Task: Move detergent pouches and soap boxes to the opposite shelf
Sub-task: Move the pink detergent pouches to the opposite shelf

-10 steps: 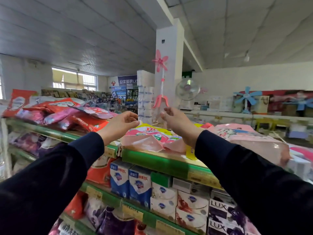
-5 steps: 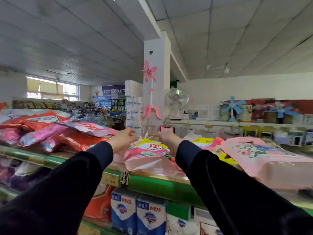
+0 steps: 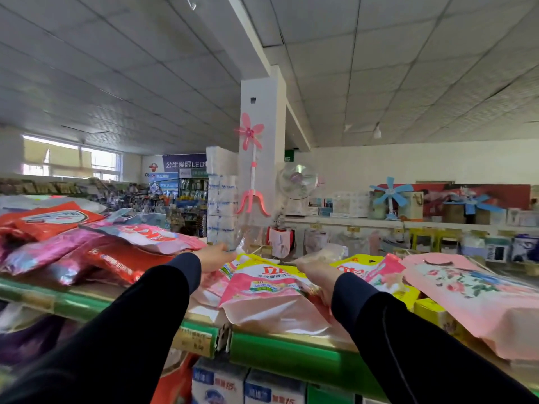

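Note:
A pink detergent pouch (image 3: 262, 290) lies flat on the top shelf, its bottom end over the green shelf edge (image 3: 291, 354). My left hand (image 3: 214, 256) pinches its far left corner. My right hand (image 3: 316, 272) is closed on its far right corner. Both arms in dark sleeves reach forward over the shelf. Blue and white soap boxes (image 3: 218, 386) stand on the shelf below, partly cut off by the frame.
Red and pink pouches (image 3: 122, 260) are heaped on the left of the same shelf. A large floral pink pouch (image 3: 472, 295) and a yellow pouch (image 3: 358, 263) lie on the right, with a yellow box (image 3: 431, 313) underneath. A white pillar (image 3: 262, 141) stands behind.
Both hands have moved forward and down with the pink pouch, which now lies flatter on the shelf top. The view has shifted closer to the shelf.

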